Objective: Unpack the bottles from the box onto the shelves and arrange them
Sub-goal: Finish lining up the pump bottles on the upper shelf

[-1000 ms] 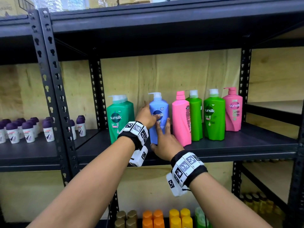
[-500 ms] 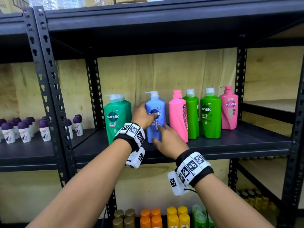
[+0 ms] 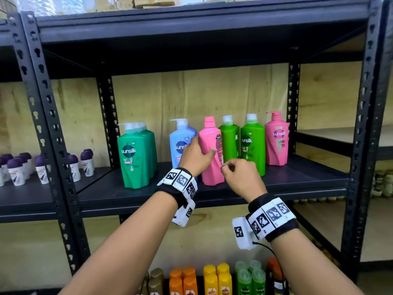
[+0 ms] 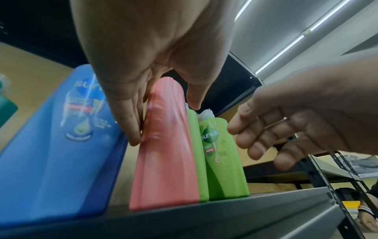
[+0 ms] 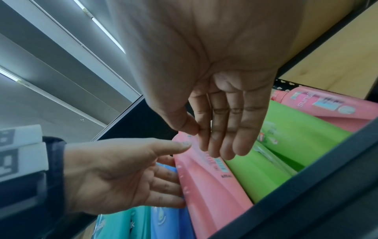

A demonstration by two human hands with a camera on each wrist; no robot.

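Shampoo bottles stand in a row on the dark middle shelf (image 3: 297, 177). My left hand (image 3: 197, 156) holds the pink flip-cap bottle (image 3: 210, 133): fingers between it and the blue pump bottle (image 3: 180, 141), thumb on its front. The left wrist view shows the fingers (image 4: 131, 122) flat against the side of the blurred pink bottle (image 4: 165, 161). My right hand (image 3: 238, 175) hovers just right of the bottle's lower part, fingers loosely bent and holding nothing. In the right wrist view the right hand (image 5: 220, 137) lies over the pink bottle (image 5: 208, 186). No box is in view.
Two teal bottles (image 3: 136, 158) stand to the left. Right of the pink one are two green bottles (image 3: 252, 145) and a pink pump bottle (image 3: 276, 141). Purple-capped roll-ons (image 3: 17, 171) fill the left bay. Small bottles (image 3: 210, 277) crowd the lower shelf. Black uprights (image 3: 361, 124) frame the bay.
My left hand left the blue bottle and moved right onto the pink bottle. My right hand came off the blue bottle's base and shifted right, in front of the pink and green bottles.
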